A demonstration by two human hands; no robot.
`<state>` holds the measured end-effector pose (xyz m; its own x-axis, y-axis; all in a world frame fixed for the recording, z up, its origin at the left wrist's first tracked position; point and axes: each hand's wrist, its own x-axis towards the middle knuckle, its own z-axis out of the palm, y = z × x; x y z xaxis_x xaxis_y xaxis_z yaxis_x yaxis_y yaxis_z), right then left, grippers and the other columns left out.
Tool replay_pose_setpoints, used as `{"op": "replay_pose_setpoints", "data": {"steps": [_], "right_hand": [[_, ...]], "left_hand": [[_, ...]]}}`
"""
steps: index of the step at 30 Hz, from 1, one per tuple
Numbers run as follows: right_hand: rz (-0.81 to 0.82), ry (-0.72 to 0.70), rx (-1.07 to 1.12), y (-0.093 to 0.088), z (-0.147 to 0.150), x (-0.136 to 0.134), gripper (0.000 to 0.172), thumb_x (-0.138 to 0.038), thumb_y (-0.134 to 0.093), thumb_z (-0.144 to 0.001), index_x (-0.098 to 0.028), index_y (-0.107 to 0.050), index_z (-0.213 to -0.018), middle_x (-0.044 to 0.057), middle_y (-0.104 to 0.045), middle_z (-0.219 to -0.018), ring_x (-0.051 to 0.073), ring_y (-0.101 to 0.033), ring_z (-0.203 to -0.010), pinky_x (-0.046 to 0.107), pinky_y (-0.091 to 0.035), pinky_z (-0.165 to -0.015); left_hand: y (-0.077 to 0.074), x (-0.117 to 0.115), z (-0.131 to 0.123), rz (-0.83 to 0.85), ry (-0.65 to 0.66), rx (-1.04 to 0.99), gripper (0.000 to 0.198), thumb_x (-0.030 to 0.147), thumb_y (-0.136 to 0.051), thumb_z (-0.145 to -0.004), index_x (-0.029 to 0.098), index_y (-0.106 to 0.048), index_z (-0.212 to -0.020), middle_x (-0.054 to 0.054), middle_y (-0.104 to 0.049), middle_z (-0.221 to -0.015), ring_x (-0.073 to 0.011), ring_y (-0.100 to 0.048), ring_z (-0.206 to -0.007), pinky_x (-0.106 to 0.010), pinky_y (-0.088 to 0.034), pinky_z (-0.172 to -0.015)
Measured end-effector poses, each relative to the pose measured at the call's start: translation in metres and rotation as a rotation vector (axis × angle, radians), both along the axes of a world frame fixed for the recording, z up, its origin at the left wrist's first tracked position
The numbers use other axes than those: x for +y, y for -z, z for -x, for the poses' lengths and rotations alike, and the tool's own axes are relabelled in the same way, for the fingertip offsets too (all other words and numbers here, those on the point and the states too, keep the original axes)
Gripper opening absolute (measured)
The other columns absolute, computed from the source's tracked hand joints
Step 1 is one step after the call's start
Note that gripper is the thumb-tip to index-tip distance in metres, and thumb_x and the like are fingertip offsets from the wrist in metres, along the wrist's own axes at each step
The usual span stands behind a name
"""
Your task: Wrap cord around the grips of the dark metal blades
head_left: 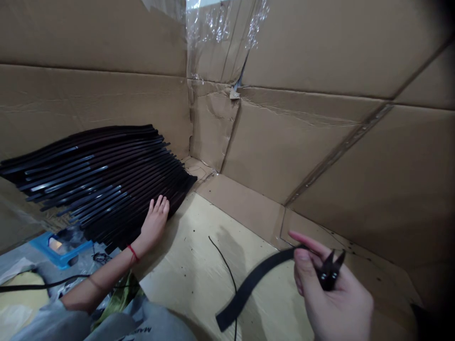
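Observation:
A large stack of long black strips (117, 175), some glossy and some matte, lies fanned at the left against the cardboard. My left hand (156, 220) rests on the near right side of this stack, fingers stretched out and flat. Between the thumb and fingers of my right hand (330, 293) is one end of a flat black strip (252, 282), its free end hanging towards me. Small dark thread snips (331, 270) sit in the same hand, blades pointing up; their handles are hidden in the palm.
Tall cardboard walls (302, 142) meet in a taped corner beyond the pale work surface (199, 255). A thin black cord (225, 263) lies on that surface, passing under the strip. Lower left are a blue plastic frame (59, 253), clear plastic and green cloth (117, 303).

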<state>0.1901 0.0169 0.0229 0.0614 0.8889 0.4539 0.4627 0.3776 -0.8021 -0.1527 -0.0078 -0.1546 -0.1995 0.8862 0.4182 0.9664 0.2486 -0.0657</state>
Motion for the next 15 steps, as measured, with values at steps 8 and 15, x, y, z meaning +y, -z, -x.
{"op": "replay_pose_setpoints", "data": {"steps": [8, 15], "right_hand": [[-0.024, -0.042, 0.009, 0.007, -0.002, 0.004, 0.039, -0.048, -0.062, -0.084, -0.018, -0.071, -0.106, -0.001, -0.053, -0.058, 0.012, -0.045, -0.046, 0.023, -0.031, -0.04], [-0.069, -0.069, -0.018, 0.011, -0.008, 0.01, 0.038, -0.047, -0.062, -0.084, -0.018, -0.071, -0.107, -0.001, -0.054, -0.057, 0.011, -0.045, -0.045, 0.023, -0.034, -0.041]], "left_hand": [[0.003, -0.005, -0.006, -0.069, -0.12, -0.015, 0.056, 0.02, -0.03, -0.096, 0.001, -0.026, -0.148, -0.018, -0.021, -0.156, -0.0283, -0.018, -0.146, -0.06, -0.006, -0.116], [0.0, -0.007, -0.007, -0.099, -0.139, -0.005, 0.053, 0.018, -0.028, -0.097, 0.005, -0.028, -0.148, -0.016, -0.021, -0.157, -0.0287, -0.015, -0.147, -0.066, 0.006, -0.112]]}}
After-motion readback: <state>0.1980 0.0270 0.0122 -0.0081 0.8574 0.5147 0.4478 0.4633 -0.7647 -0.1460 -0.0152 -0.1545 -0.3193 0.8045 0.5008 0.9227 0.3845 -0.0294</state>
